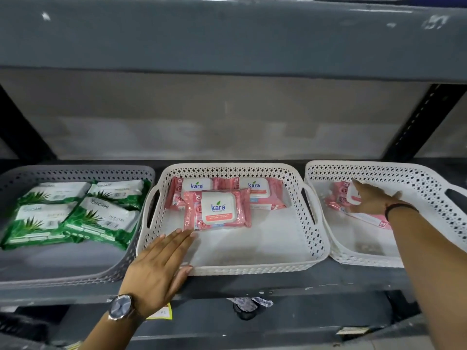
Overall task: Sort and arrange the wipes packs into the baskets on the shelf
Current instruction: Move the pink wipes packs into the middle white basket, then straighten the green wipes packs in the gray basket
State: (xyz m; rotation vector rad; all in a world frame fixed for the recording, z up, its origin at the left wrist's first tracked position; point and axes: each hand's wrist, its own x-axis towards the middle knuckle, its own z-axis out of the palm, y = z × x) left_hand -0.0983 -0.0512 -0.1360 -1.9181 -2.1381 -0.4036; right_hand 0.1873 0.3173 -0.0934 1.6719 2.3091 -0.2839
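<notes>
Three baskets stand on the shelf. The grey basket at left holds several green wipes packs. In the middle white basket lie three pink Kara packs; the front one rests on the two behind. My left hand lies flat over that basket's front left corner, fingers apart, fingertips just short of the front pack. The right white basket holds pink packs. My right hand reaches into it and rests on a pink pack; whether the fingers grip it is unclear.
An upper shelf board overhangs the baskets. Dark uprights frame the bay at both sides. A yellow label and a crumpled cloth sit below the shelf's front edge. Both white baskets have bare floor toward the front.
</notes>
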